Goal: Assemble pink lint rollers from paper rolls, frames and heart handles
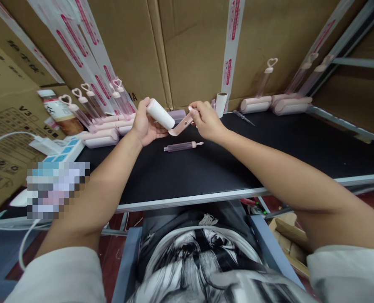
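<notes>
My left hand [144,127] holds a white lint roll [161,114], tilted down to the right, above the black tabletop [161,176]. My right hand [206,120] pinches a curved pink plastic piece with a small hole [183,124]. Its lower end is close to the end of the roll; whether they touch I cannot tell. Below the hands a translucent handle [180,146] with a pink loop lies flat. Behind them is a purplish piece [178,115], partly hidden.
Several pink lint rollers with heart-loop handles stand at left [101,138] and right [256,104]. A white roll [221,105] stands upright near a small screwdriver [244,118]. Further left are a bottle [60,111], a power strip [68,149] and cables. Cardboard [193,50] walls the back.
</notes>
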Demonstrator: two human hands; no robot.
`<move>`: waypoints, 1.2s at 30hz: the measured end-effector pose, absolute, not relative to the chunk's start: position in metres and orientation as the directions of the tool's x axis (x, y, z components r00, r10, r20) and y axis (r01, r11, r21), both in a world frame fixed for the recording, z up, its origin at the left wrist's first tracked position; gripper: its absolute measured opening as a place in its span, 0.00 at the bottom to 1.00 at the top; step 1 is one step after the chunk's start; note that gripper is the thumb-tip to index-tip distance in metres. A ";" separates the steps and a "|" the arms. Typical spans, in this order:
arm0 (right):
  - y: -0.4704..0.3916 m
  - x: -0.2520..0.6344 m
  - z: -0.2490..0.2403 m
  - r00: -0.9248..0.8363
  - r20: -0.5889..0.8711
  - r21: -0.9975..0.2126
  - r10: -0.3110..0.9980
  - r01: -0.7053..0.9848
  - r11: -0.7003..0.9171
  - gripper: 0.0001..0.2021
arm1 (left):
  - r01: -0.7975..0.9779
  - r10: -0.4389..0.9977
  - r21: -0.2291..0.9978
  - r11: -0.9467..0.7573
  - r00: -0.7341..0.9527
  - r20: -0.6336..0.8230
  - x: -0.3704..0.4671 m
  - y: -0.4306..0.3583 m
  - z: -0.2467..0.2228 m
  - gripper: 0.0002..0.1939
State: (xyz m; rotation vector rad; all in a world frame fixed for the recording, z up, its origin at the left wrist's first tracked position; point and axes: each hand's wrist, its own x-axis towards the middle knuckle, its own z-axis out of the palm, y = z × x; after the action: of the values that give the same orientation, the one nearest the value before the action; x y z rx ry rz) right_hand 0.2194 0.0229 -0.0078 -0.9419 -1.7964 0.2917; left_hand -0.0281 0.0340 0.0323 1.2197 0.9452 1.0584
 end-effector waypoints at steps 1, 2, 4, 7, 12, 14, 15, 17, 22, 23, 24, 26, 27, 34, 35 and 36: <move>0.023 0.220 -0.006 -0.127 0.698 -0.589 0.705 0.458 0.666 0.28 | -0.114 0.962 0.993 0.040 0.273 -0.007 -0.027 0.033 0.033 0.45; 0.024 0.221 -0.004 -0.105 0.714 -0.584 0.692 0.456 0.672 0.30 | -0.113 0.957 0.992 0.047 0.289 -0.012 -0.025 0.032 0.033 0.46; 0.027 0.223 -0.001 -0.075 0.753 -0.555 0.654 0.462 0.692 0.33 | -0.109 0.951 0.992 0.067 0.309 -0.030 -0.021 0.028 0.036 0.47; 0.026 0.226 0.006 -0.064 0.807 -0.498 0.588 0.463 0.733 0.34 | -0.063 0.932 0.991 0.116 0.353 -0.087 -0.013 0.017 0.043 0.50; 0.004 0.221 0.021 -0.002 0.815 -0.541 0.580 0.359 0.761 0.33 | 0.010 0.821 0.988 0.152 0.556 -0.131 0.002 -0.009 0.056 0.45; -0.007 0.215 0.025 0.022 0.804 -0.569 0.595 0.322 0.757 0.32 | 0.057 0.788 0.987 0.151 0.595 -0.155 0.007 -0.017 0.058 0.44; -0.012 0.213 0.027 0.028 0.803 -0.572 0.596 0.318 0.756 0.32 | 0.090 0.779 0.984 0.151 0.602 -0.174 0.010 -0.020 0.059 0.45; -0.020 0.208 0.029 0.028 0.811 -0.558 0.584 0.336 0.759 0.33 | 0.143 0.769 0.979 0.146 0.606 -0.203 0.012 -0.024 0.059 0.46; -0.023 0.204 0.030 0.017 0.827 -0.526 0.562 0.373 0.764 0.36 | 0.199 0.769 0.972 0.124 0.600 -0.220 0.015 -0.028 0.058 0.45; -0.022 0.204 0.030 0.017 0.822 -0.535 0.569 0.367 0.761 0.36 | 0.207 0.780 0.972 0.115 0.586 -0.218 0.016 -0.028 0.058 0.45; -0.021 0.204 0.029 0.018 0.813 -0.550 0.583 0.357 0.755 0.36 | 0.214 0.792 0.971 0.107 0.573 -0.214 0.016 -0.028 0.059 0.45; -0.020 0.202 0.028 0.020 0.789 -0.584 0.614 0.336 0.739 0.35 | 0.234 0.802 0.968 0.094 0.557 -0.213 0.017 -0.027 0.059 0.44; -0.019 0.201 0.028 0.021 0.779 -0.598 0.627 0.327 0.732 0.35 | 0.247 0.803 0.965 0.088 0.555 -0.216 0.018 -0.026 0.058 0.44; -0.012 0.196 0.021 0.036 0.724 -0.665 0.689 0.303 0.683 0.34 | 0.128 0.892 0.989 0.068 0.437 -0.118 0.022 -0.012 0.040 0.37; -0.011 0.195 0.020 0.038 0.717 -0.671 0.696 0.305 0.676 0.34 | 0.106 0.898 0.992 0.074 0.425 -0.112 0.023 -0.011 0.038 0.36; -0.011 0.195 0.019 0.036 0.714 -0.674 0.700 0.306 0.672 0.34 | 0.093 0.902 0.993 0.076 0.418 -0.108 0.024 -0.011 0.036 0.36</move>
State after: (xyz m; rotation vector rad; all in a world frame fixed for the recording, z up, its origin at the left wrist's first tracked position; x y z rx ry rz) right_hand 0.1951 -0.0106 0.0189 -0.8570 -1.5555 0.3679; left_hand 0.0237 -0.0105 0.0363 1.3683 0.9768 0.7809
